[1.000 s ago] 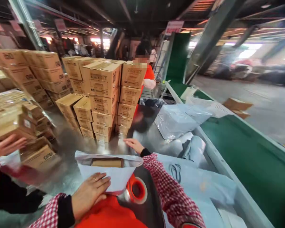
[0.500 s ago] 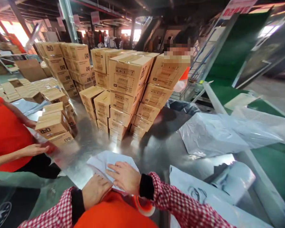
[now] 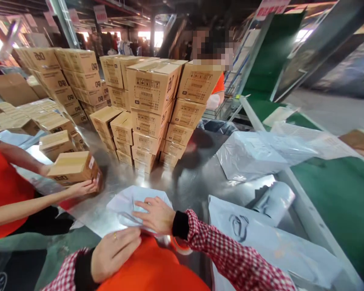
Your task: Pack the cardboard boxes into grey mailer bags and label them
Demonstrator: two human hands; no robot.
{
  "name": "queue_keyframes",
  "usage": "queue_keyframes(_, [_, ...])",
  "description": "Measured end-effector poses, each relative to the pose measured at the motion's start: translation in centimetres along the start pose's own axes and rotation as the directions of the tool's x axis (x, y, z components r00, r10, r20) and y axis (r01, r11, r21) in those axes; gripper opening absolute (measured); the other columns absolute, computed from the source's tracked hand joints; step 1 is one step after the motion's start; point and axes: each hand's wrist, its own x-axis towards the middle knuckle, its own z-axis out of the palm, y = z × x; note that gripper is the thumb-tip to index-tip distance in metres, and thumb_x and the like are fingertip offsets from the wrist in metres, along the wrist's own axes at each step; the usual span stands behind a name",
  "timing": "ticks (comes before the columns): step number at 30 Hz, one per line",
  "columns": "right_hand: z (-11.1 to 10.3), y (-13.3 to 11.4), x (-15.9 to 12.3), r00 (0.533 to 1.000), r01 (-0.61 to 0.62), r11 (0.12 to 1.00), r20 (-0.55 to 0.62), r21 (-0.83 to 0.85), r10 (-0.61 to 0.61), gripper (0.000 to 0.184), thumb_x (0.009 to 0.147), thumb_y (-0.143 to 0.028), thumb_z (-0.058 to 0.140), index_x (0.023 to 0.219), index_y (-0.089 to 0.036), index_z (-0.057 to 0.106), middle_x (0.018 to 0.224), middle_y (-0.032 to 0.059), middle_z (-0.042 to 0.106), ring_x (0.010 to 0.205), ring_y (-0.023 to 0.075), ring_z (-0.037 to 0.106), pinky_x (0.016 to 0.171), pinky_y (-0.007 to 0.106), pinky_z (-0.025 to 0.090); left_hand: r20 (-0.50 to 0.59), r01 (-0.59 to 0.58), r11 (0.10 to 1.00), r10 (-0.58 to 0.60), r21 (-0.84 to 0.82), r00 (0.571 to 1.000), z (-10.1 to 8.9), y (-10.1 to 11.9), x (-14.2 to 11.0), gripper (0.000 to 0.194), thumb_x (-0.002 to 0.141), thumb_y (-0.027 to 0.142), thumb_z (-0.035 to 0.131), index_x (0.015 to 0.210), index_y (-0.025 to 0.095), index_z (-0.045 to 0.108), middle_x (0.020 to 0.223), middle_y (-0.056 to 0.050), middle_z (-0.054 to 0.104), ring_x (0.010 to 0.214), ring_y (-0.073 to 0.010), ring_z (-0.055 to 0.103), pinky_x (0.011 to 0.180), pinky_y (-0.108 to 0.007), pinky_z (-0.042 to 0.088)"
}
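A white plastic mailer bag [image 3: 130, 202] with a box inside lies on the shiny metal table [image 3: 197, 186] right in front of me. My right hand [image 3: 156, 215] lies flat on top of it, fingers stretched out and pressing down. My left hand [image 3: 115, 252] sits at the bag's near edge, fingers curled against my orange apron; whether it grips the edge I cannot make out. An orange tape roll [image 3: 177, 244] peeks out under my right wrist.
A co-worker's hands [image 3: 81, 188] at the left hold a small carton [image 3: 74, 167]. Stacks of brown cartons [image 3: 153, 109] fill the table's middle and left. Another person stands behind them. Empty mailer bags [image 3: 261, 242] lie right, beside a green conveyor [image 3: 336, 194].
My left hand has slid back toward me off the bag. The co-worker at the left has picked up a small carton and brought it nearer. The view shifted slightly left.
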Motion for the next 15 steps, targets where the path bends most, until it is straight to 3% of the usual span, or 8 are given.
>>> queue_keyframes(2, [0.3, -0.2, 0.2, 1.000, -0.015, 1.000, -0.010, -0.007, 0.015, 0.039, 0.091, -0.043, 0.053, 0.124, -0.023, 0.061, 0.135, 0.0101, 0.055, 0.108, 0.0274, 0.053, 0.078, 0.042, 0.048, 0.059, 0.087, 0.991, -0.094, 0.103, 0.994, 0.6, 0.9, 3.3, 0.046, 0.098, 0.020, 0.037, 0.144, 0.018, 0.041, 0.135, -0.013, 0.059, 0.125, -0.0224, 0.055, 0.103, -0.036, 0.048])
queue_keyframes(4, [0.4, -0.6, 0.0, 0.998, -0.051, 0.999, -0.026, -0.005, 0.051, 0.038, 0.092, -0.043, 0.052, 0.118, -0.018, 0.064, 0.126, 0.0135, 0.061, 0.108, 0.0286, 0.053, 0.081, 0.043, 0.048, 0.091, 0.254, 0.938, -0.282, 0.237, 0.955, 2.1, 0.6, 5.8, 0.047, 0.096, 0.032, 0.043, 0.139, 0.013, 0.048, 0.137, -0.018, 0.056, 0.128, -0.0317, 0.051, 0.105, -0.053, 0.043])
queue_keyframes(6, [0.5, -1.1, -0.8, 0.992, -0.110, 0.994, -0.056, 0.020, 0.111, 0.040, 0.094, -0.043, 0.049, 0.125, -0.021, 0.060, 0.128, 0.0118, 0.060, 0.112, 0.0290, 0.052, 0.084, 0.045, 0.048, 0.078, 0.385, 0.880, -0.420, 0.278, 0.904, 3.7, -0.5, 6.4, 0.055, 0.093, 0.043, 0.047, 0.136, 0.009, 0.051, 0.137, -0.021, 0.055, 0.130, -0.0377, 0.047, 0.105, -0.060, 0.040])
queue_keyframes(8, [1.0, -1.5, -2.1, 0.969, -0.219, 0.973, -0.098, 0.072, 0.225, 0.045, 0.093, -0.044, 0.050, 0.134, -0.025, 0.053, 0.140, 0.0108, 0.052, 0.118, 0.0304, 0.049, 0.088, 0.048, 0.047, 0.024, 0.488, 0.844, -0.505, 0.221, 0.863, 4.5, -1.7, 5.1, 0.064, 0.091, 0.050, 0.049, 0.137, 0.005, 0.049, 0.142, -0.023, 0.049, 0.136, -0.0391, 0.040, 0.108, -0.060, 0.036])
queue_keyframes(9, [1.5, -1.8, -2.8, 0.938, -0.311, 0.944, -0.123, 0.108, 0.323, 0.048, 0.093, -0.044, 0.051, 0.137, -0.024, 0.050, 0.145, 0.0117, 0.047, 0.121, 0.0316, 0.046, 0.091, 0.049, 0.046, -0.011, 0.542, 0.825, -0.548, 0.162, 0.837, 4.5, -2.2, 4.1, 0.068, 0.090, 0.052, 0.049, 0.138, 0.004, 0.046, 0.145, -0.024, 0.045, 0.139, -0.0388, 0.035, 0.111, -0.058, 0.033])
queue_keyframes(11, [3.0, -2.7, -4.1, 0.832, -0.503, 0.839, -0.147, 0.207, 0.535, 0.054, 0.093, -0.039, 0.051, 0.142, -0.019, 0.043, 0.151, 0.0148, 0.040, 0.128, 0.0333, 0.041, 0.098, 0.052, 0.042, -0.028, 0.647, 0.763, -0.647, -0.005, 0.762, 3.8, -2.7, 2.1, 0.077, 0.086, 0.055, 0.052, 0.141, 0.002, 0.040, 0.150, -0.026, 0.036, 0.142, -0.0370, 0.030, 0.114, -0.055, 0.028])
queue_keyframes(13, [4.8, -4.5, -4.6, 0.711, -0.631, 0.708, -0.130, 0.318, 0.691, 0.056, 0.095, -0.032, 0.047, 0.146, -0.013, 0.035, 0.153, 0.0170, 0.036, 0.135, 0.0313, 0.036, 0.105, 0.051, 0.038, 0.057, 0.733, 0.656, -0.737, -0.181, 0.674, 2.8, -2.7, 0.9, 0.086, 0.080, 0.054, 0.060, 0.145, 0.005, 0.032, 0.152, -0.024, 0.034, 0.141, -0.0341, 0.033, 0.115, -0.051, 0.029])
queue_keyframes(15, [6.5, -6.4, -4.1, 0.631, -0.678, 0.619, -0.116, 0.396, 0.767, 0.055, 0.096, -0.026, 0.044, 0.147, -0.011, 0.031, 0.154, 0.0170, 0.034, 0.140, 0.0258, 0.032, 0.110, 0.046, 0.035, 0.179, 0.809, 0.517, -0.800, -0.279, 0.573, 3.0, -2.5, 1.2, 0.083, 0.079, 0.050, 0.062, 0.145, 0.008, 0.033, 0.149, -0.019, 0.040, 0.135, -0.0300, 0.043, 0.111, -0.047, 0.036])
